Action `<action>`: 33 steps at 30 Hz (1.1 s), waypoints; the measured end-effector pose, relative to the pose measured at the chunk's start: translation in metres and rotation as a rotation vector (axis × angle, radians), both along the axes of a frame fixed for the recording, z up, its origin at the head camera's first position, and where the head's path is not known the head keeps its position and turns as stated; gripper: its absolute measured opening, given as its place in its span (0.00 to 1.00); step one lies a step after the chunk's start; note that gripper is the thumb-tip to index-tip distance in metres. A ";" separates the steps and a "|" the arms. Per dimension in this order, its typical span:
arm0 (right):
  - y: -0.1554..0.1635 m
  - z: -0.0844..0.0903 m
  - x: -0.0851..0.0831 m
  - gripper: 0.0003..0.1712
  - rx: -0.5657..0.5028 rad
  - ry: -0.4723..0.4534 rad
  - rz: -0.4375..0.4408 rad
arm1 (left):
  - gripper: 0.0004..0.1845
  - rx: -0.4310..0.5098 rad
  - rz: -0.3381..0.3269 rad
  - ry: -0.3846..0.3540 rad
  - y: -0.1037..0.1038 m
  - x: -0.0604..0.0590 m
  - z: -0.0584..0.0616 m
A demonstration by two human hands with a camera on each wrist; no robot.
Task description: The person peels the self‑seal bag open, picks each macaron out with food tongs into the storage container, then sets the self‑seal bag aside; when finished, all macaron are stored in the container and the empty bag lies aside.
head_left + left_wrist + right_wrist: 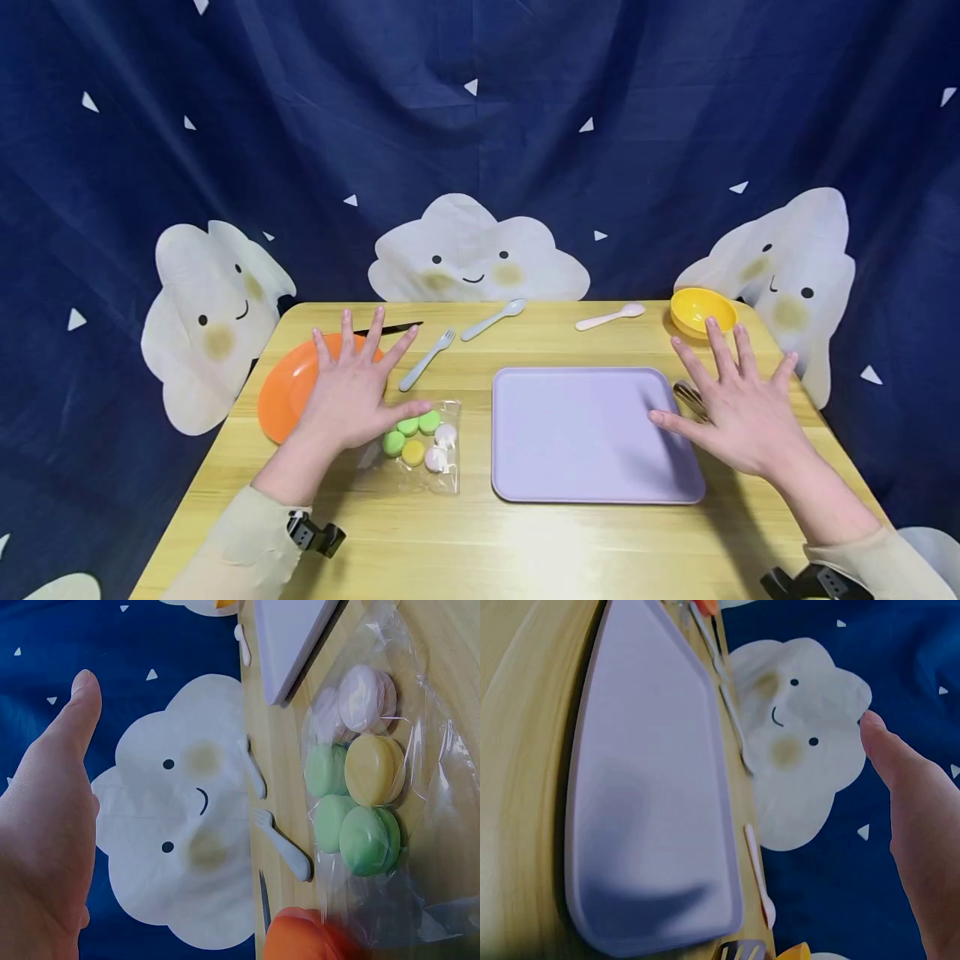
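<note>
My left hand [351, 398] hovers with fingers spread over the right side of an orange plate [287, 392], holding nothing. Beside its thumb lies a clear plastic bag of macarons [413, 452], green, yellow and pale pink; the left wrist view shows the yellow macaron [369, 771] among them. My right hand [750, 412], also spread and holding nothing, hovers at the right edge of a lavender tray [585, 437]. Partly hidden behind that hand is a utensil with a slotted head [688, 400]; the right wrist view shows only its slotted end [742, 950].
Along the back of the wooden table lie a black utensil [393, 328], a grey-blue fork [427, 362], a grey-blue spoon [495, 319] and a pink spoon [611, 317]. A yellow bowl [701, 310] stands at the back right. A dark blue curtain [480, 150] hangs behind.
</note>
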State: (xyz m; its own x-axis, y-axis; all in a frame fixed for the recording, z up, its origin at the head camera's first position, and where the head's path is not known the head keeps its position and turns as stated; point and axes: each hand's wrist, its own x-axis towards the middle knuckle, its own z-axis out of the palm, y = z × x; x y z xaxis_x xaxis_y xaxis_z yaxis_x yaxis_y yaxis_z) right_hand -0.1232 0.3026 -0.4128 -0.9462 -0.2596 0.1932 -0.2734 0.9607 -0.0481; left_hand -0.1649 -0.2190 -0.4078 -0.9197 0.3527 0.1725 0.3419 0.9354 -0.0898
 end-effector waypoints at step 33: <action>-0.085 0.024 -0.007 0.48 -0.468 -0.172 0.325 | 0.51 0.262 -0.265 -0.300 -0.025 0.023 -0.005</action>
State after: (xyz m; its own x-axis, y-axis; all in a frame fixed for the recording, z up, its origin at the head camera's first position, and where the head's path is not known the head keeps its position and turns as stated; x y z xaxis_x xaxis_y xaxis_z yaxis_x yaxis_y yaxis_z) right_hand -0.1303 0.2178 -0.3890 -0.8604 -0.4654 0.2077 -0.5006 0.6948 -0.5164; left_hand -0.1419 -0.2438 -0.4132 -0.8266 0.5621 0.0277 0.5466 0.7902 0.2771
